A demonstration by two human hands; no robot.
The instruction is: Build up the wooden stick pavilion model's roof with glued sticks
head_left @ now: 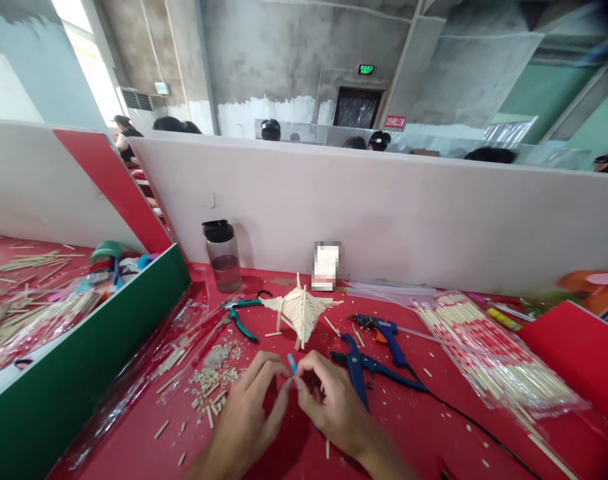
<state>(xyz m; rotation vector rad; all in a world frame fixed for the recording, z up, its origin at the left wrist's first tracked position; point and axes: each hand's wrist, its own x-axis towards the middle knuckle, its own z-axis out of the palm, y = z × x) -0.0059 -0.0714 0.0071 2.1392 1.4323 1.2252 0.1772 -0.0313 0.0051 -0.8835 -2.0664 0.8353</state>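
Across the room rises a bare concrete wall (284, 47), partly painted; a white panel (384, 213) fences the red table (264, 453) at twelve o'clock. The right hand (331, 393) pinches a small blue piece (292, 363) at the table's near middle; the left hand (254, 393) curls in beside it, fingertips nearly meeting the right's, though I can't tell what they grip. The stick model (301, 313) stands just past both hands, at twelve. A green divider (109, 353) runs along nine to ten; bagged sticks (499, 353) lie well out at three. The bottle (225, 260) stands at eleven, the glue gun (389, 337) lies at two, the pliers (244, 327) at ten. The cutter (355, 367) crowds the right hand at three, wood scraps (211, 383) the left at nine.
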